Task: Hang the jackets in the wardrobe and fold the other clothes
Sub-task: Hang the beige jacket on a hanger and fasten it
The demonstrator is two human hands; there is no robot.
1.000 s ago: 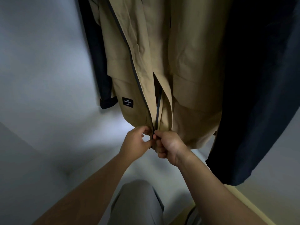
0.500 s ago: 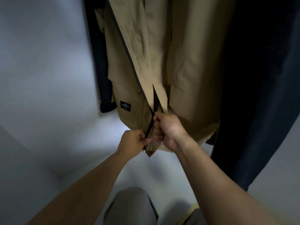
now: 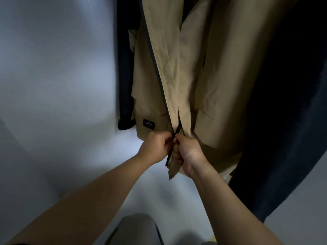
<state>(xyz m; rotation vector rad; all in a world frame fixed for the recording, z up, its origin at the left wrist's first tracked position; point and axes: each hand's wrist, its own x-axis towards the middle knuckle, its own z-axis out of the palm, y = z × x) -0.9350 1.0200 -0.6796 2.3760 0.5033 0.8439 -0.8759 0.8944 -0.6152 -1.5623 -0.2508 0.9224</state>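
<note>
A tan jacket (image 3: 178, 76) hangs in the wardrobe, its front open above a dark zipper (image 3: 159, 76) that runs down its left edge. A small black label (image 3: 149, 123) sits near its hem. My left hand (image 3: 156, 147) pinches the left zipper edge at the bottom. Pressed against it, my right hand (image 3: 188, 154) grips the right front edge by the hem. The zipper slider is hidden between my fingers.
A dark navy garment (image 3: 286, 121) hangs close on the right of the tan jacket. Another dark sleeve (image 3: 125, 89) hangs behind it on the left. The pale wardrobe wall (image 3: 53, 76) fills the left side. My grey trouser leg (image 3: 136, 230) shows below.
My right hand, which had risen along the zipper half a second ago, has come back down beside my left hand. The view has tilted upward along the jacket.
</note>
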